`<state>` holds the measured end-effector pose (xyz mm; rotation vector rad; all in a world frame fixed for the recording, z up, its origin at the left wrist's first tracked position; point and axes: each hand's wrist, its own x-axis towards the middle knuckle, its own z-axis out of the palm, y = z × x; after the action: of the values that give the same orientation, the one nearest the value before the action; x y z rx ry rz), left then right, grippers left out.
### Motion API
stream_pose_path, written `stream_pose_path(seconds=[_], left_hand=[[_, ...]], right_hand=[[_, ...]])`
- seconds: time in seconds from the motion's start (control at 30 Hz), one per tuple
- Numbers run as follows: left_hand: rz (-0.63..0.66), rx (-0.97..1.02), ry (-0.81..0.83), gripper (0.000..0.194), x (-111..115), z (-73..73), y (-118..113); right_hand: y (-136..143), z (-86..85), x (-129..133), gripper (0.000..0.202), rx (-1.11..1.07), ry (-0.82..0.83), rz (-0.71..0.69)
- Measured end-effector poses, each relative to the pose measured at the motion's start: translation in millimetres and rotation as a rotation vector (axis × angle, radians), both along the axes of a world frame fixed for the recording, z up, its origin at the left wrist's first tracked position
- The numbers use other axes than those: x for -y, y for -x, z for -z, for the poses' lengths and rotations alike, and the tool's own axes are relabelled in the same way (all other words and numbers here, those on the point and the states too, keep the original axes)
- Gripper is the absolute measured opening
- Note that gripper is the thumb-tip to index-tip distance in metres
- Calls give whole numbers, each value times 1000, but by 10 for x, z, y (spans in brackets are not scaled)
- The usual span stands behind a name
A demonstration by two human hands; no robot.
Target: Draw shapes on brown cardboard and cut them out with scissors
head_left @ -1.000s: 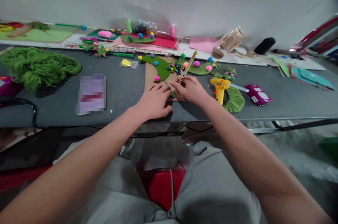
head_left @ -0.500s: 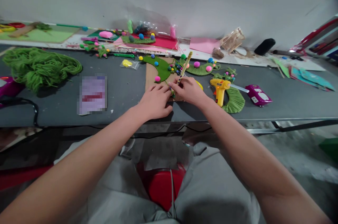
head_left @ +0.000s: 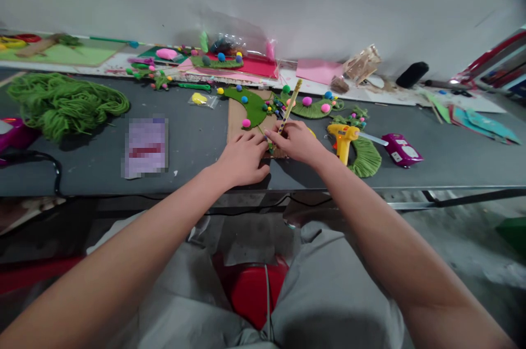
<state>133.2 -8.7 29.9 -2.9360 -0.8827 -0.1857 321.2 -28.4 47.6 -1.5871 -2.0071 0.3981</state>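
Observation:
A yellow patterned pencil (head_left: 292, 101) slants up out of my right hand (head_left: 301, 141), its fingers closed round it and its tip hidden. Beneath both hands is a piece of brown cardboard (head_left: 235, 121). My left hand (head_left: 245, 160) rests palm down on the cardboard's near part, fingers stretched toward the right hand. Small decorated bits show between the hands, too small to make out. On the cardboard's far part lies a green crescent (head_left: 255, 108) with coloured pom-poms. Just beyond the right hand is another green yarn-wrapped crescent (head_left: 310, 109) with pom-poms.
To the right, a yellow glue gun (head_left: 343, 138) stands by a yarn-wrapped green piece (head_left: 367, 158) and a purple power strip (head_left: 401, 149). Green yarn (head_left: 66, 99) and a blurred purple packet (head_left: 146, 146) lie left. Coloured sheets (head_left: 318, 69) line the wall.
The view has shifted slightly. Both hands stay in nearly the same place on the cardboard, with the pencil still in the right hand.

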Motion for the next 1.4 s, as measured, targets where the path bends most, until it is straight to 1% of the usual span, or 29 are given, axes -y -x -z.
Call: stream_pose_path(seconds=[0.07, 0.2, 0.37, 0.53, 0.67, 0.73, 0.83, 1.0, 1.07, 1.17, 1.27, 1.4], left_hand=[[1, 1, 1, 39, -2, 2, 3], [-1, 4, 2, 39, -8, 8, -1], [-3, 2, 17, 39, -18, 5, -11], [-10, 2, 24, 39, -21, -2, -13], [-10, 6, 26, 39, -28, 11, -7], [-10, 9, 25, 39, -31, 17, -6], [-9, 13, 22, 40, -29, 18, -10], [-2, 13, 25, 39, -47, 4, -2], [4, 12, 32, 38, -67, -1, 6], [16, 15, 47, 36, -99, -4, 16], [20, 22, 62, 35, -119, -4, 17], [21, 30, 84, 35, -127, -12, 18]], right_hand=[[-3, 2, -1, 35, 0, 15, 11], [-8, 11, 5, 29, -25, -18, 21], [-17, 21, 11, 33, -3, 18, 20], [-14, 31, 3, 28, -5, -31, 33], [-14, 3, 20, 33, 11, 28, 22], [-7, -4, 25, 35, 9, 22, 41], [8, 4, 23, 32, -10, -11, 63], [-26, 15, 38, 34, -5, 5, 63], [-67, 14, 61, 35, -54, -25, 99], [-121, 1, 120, 38, -229, -39, 136], [-132, -37, 213, 38, -354, -3, 92], [-111, -80, 346, 35, -376, 118, -11]])
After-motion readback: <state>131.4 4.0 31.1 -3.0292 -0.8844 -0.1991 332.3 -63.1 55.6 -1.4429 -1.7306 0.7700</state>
